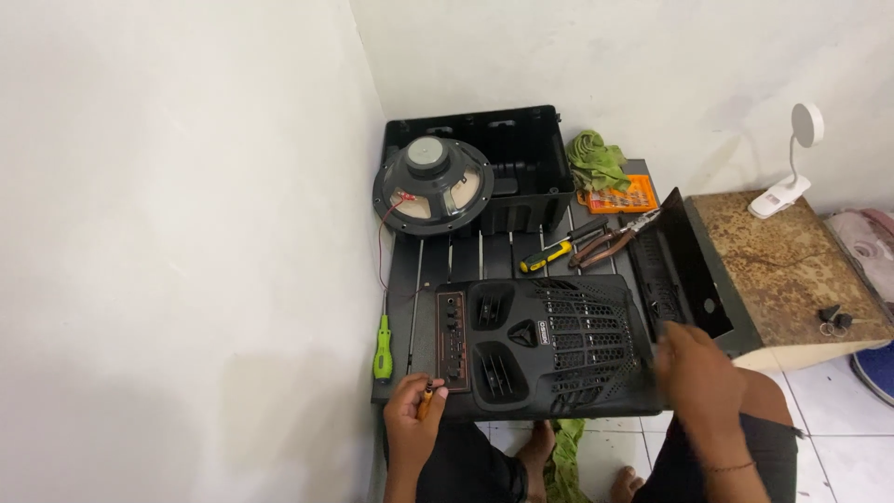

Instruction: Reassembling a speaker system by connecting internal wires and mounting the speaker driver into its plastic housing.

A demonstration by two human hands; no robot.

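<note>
While left fingers (416,396) pinch a small screwdriver (426,399), right hand (694,368) grips speaker grille (559,345).

The black slatted bench (466,253) is crowded: a speaker grille panel (549,346) fills its front edge, a black box (521,163) and loose speaker cone (433,186) block the back. Between them, bare slats stay passable, narrowed rightward by a yellow screwdriver (547,257) and pliers (605,244). The left wall (186,251) closes that side.

home repair corner | tiled floor (838,419), desk lamp (792,158), pliers (610,240), loose speaker (433,182)
</note>
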